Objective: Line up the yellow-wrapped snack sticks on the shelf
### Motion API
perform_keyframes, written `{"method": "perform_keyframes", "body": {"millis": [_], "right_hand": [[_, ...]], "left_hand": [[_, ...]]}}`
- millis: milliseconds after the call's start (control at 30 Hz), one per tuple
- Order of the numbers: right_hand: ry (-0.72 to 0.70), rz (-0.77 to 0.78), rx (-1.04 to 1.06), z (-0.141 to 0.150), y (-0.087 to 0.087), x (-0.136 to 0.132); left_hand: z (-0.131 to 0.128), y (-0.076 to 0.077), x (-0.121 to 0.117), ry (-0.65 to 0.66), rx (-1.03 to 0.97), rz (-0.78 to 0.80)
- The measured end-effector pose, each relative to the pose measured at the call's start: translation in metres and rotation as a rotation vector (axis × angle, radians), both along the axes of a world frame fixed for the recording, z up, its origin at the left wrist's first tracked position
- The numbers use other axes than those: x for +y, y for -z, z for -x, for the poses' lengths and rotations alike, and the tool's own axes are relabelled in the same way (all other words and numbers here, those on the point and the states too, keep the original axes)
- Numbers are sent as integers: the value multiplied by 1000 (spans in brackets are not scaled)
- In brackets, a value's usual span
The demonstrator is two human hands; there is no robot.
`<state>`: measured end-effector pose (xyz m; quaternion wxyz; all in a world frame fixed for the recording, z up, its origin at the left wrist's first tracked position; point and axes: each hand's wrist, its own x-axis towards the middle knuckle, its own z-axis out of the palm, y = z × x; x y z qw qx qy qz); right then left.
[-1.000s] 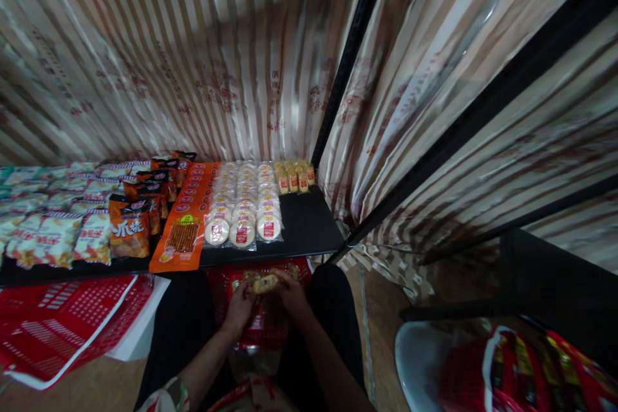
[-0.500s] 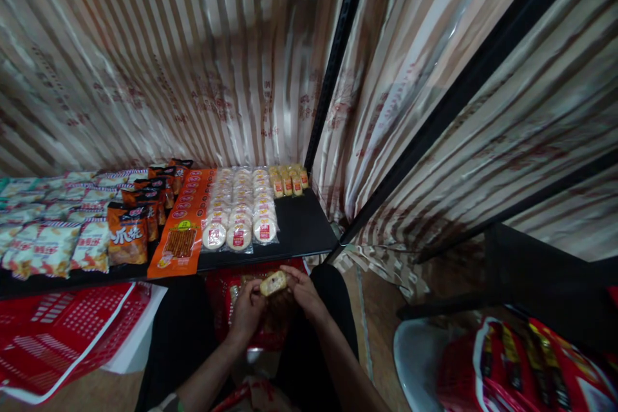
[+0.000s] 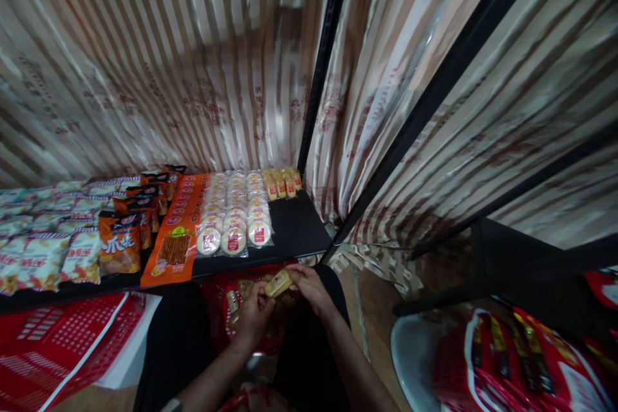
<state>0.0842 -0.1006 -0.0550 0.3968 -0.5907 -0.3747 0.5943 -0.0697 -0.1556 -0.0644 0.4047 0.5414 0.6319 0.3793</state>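
Between my two hands is a small yellow wrapped snack pack (image 3: 278, 284). My left hand (image 3: 253, 312) grips its left end with closed fingers, while my right hand (image 3: 309, 286) pinches the right end. Below them, between my knees, a red basket (image 3: 218, 296) holds more such packs (image 3: 233, 302), partly hidden by my hands. On the black shelf (image 3: 299, 225) ahead, similar yellow packs (image 3: 282, 188) stand in rows at the far right corner. Beside these lie rows of round white wrapped crackers (image 3: 234, 239).
Farther left on the shelf are an orange pretzel-stick bag (image 3: 174, 248), orange-brown bags (image 3: 120, 244) and white snack bags (image 3: 43, 261). A red basket (image 3: 62, 335) sits at lower left. Black metal posts (image 3: 323, 64) rise before a striped curtain (image 3: 217, 45). Red packages (image 3: 521, 360) lie at lower right.
The yellow pack has been tilted and turned between my hands, and my right hand reaches further over its end. The whole view has shifted slightly.
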Motion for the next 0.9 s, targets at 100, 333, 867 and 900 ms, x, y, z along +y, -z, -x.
{"method": "perform_keyframes", "body": {"millis": [100, 333, 867, 900], "right_hand": [[10, 10, 3, 0, -6, 0], [17, 52, 48, -3, -11, 4], [-6, 61, 10, -8, -21, 3], [0, 60, 17, -8, -20, 4]], "left_hand": [[0, -3, 2, -17, 34, -9], [1, -10, 3, -49, 142, -57], [-9, -5, 4, 50, 10, -56], [-9, -4, 4, 50, 4, -50]]}}
